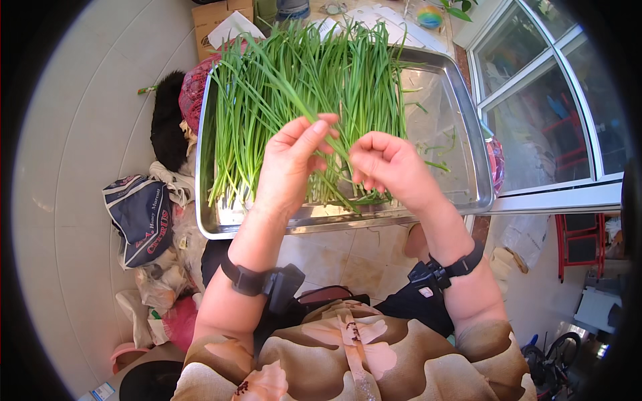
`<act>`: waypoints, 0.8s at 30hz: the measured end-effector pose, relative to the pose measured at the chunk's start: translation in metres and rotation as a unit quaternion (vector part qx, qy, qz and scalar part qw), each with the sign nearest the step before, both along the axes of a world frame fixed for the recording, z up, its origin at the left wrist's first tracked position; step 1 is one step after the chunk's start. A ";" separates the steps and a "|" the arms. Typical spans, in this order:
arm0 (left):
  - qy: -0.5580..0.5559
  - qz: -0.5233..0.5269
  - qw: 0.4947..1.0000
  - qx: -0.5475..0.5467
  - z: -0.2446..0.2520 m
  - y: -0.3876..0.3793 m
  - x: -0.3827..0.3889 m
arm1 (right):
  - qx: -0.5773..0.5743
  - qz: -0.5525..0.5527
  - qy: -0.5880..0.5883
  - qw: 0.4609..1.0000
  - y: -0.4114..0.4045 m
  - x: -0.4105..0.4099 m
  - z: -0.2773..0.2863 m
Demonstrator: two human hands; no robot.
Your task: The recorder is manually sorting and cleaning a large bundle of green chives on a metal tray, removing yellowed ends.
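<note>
A few garlic chives [289, 91] run slantwise through my left hand [296, 160], held between the thumb and fingers with their leaf ends pointing up and left. Their lower end meets the bent thumb and fingertips of my right hand [393, 168], which pinch it. Both hands are above the near part of a shallow metal tray [469, 108]. A wide layer of garlic chives [241, 120] covers the tray's left and middle, leaves towards the far rim and pale stem ends towards me. Short green scraps [437, 165] lie on its right side.
Left of the tray are a red mesh bag [195, 95], a dark blue printed bag [143, 218] and plastic bags [163, 278]. A cardboard box [213, 22] and papers [409, 32] lie beyond it. A white-framed glass window [536, 110] stands close on the right.
</note>
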State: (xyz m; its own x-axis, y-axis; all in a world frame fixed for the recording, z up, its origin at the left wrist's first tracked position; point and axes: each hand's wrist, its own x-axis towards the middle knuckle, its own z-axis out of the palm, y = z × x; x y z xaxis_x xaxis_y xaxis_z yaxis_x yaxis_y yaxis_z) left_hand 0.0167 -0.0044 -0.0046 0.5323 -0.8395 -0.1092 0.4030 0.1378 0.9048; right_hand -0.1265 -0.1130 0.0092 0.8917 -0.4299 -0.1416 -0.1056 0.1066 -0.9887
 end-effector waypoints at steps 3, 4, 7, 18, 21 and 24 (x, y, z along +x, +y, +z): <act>0.040 0.000 0.997 -0.064 0.005 0.002 0.006 | 0.076 0.008 0.020 0.997 -0.008 0.000 0.002; 0.047 -0.003 0.996 -0.072 0.004 0.003 0.008 | 0.091 0.023 0.019 0.995 -0.006 0.002 0.001; 0.043 -0.017 0.995 -0.091 0.004 0.000 0.008 | 0.121 0.037 0.008 0.992 -0.003 -0.001 0.004; 0.013 -0.011 0.998 -0.062 0.004 0.001 0.006 | 0.107 0.023 0.001 0.994 -0.001 0.001 0.003; -0.003 0.019 0.999 -0.038 0.005 -0.001 0.005 | 0.102 0.009 0.019 0.995 -0.003 0.000 0.003; -0.009 0.046 0.999 -0.020 0.003 0.001 0.006 | 0.094 0.011 0.041 0.995 -0.002 0.002 -0.002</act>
State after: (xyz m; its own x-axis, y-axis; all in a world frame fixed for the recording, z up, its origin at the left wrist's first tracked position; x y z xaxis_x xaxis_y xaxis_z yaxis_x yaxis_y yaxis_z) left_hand 0.0226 -0.0030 -0.0017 0.6089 -0.7905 -0.0659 0.3706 0.2100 0.9047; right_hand -0.1249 -0.1149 0.0073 0.8828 -0.3693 -0.2904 -0.1898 0.2851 -0.9395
